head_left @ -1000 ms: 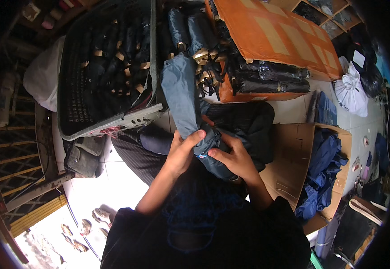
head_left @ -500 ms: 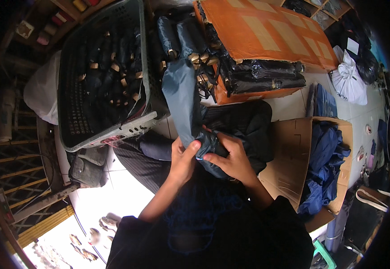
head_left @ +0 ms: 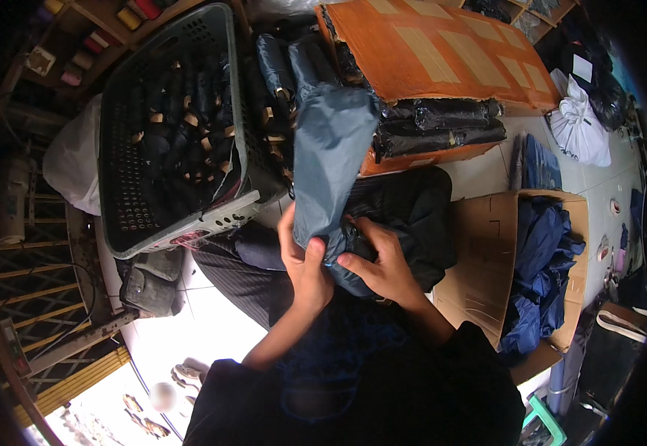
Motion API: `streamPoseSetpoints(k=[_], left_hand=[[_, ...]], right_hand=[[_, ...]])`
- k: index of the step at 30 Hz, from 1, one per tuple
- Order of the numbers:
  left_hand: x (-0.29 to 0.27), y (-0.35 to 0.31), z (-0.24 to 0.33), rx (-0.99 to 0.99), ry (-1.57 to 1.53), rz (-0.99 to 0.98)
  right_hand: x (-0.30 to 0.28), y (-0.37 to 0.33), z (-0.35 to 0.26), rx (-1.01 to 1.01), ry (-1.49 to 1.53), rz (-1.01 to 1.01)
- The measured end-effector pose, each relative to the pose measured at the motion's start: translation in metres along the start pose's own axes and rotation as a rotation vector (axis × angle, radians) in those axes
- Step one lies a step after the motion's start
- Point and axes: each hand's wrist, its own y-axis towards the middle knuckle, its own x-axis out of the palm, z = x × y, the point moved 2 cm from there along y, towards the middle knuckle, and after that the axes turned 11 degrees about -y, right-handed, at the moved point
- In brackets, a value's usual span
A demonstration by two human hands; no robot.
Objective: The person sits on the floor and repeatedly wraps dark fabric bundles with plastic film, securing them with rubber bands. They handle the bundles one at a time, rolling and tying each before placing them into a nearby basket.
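A blue-grey folded umbrella (head_left: 331,152) stands up from my two hands in front of my chest, its loose cloth widening toward the far end. Around its near part, my left hand (head_left: 306,266) is closed with the thumb lying on top. My right hand (head_left: 384,262) grips the same end from the other side, beside a dark, rounded part (head_left: 357,245). Both thumbs point toward each other. The fingers underneath are partly hidden by the cloth. Just beyond lie similar blue-grey folded umbrellas (head_left: 275,63) with light wooden ends.
To the left stands a dark plastic basket (head_left: 240,149) holding several black bundles with wooden ends. An orange taped carton (head_left: 442,44) with plastic-wrapped black packs is at the far side. At right, an open cardboard box (head_left: 480,260) contains blue cloth (head_left: 539,260). A white bag (head_left: 580,126) sits beyond.
The umbrella's far end has swung to the right and looks broader. My left hand has shifted slightly, its fingers now further up around the cloth. My right hand stays nearly in place.
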Motion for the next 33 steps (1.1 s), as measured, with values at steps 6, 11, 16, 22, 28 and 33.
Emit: streamPoseSetpoints(k=[6,11,16,22,28,33], left_hand=[[-0.006,0.011,0.009,0.321,0.421,-0.271],[-0.006,0.021,0.028,0.274,0.363,-0.355],[-0.010,0.039,0.060,0.146,0.388,-0.625],[-0.006,0.041,0.070,0.465,0.687,-0.653],[-0.002,0.001,0.041,0.939,0.737,-0.374],[-0.016,0.004,0.040,0.396,0.419,-0.371]], right_hand=[[0.010,-0.007,0.000,0.165,0.368,0.055],[-0.001,-0.009,0.010,0.229,0.456,-0.034],[-0.001,-0.013,0.014,0.248,0.611,-0.130],[0.005,-0.018,0.029,0.318,0.655,-0.158],[0.018,-0.022,0.035,0.325,0.754,-0.088],[0.006,-0.018,0.025,0.193,0.528,-0.048]])
